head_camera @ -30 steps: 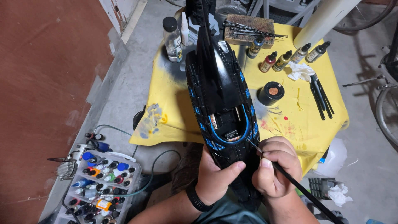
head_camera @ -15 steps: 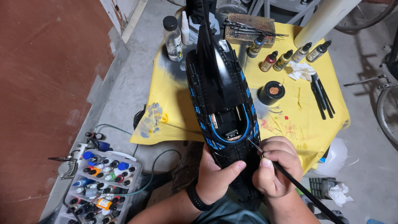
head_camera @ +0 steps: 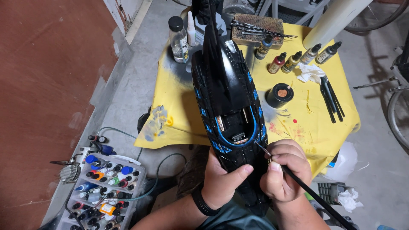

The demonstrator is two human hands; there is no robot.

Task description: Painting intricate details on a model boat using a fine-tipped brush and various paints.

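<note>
Yellow table (head_camera: 324,123): left hand (head_camera: 223,181) grips black model hull (head_camera: 228,98); right hand (head_camera: 285,170) pinches brush (head_camera: 306,191) at hull's edge.

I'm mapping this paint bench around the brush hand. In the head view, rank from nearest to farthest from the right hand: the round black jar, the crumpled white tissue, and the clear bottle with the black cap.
From the right hand:
1. Round black jar, straight beyond the hand on the yellow cloth.
2. Crumpled white tissue, farther back, slightly right.
3. Clear bottle, far back left, past the black model.
</note>
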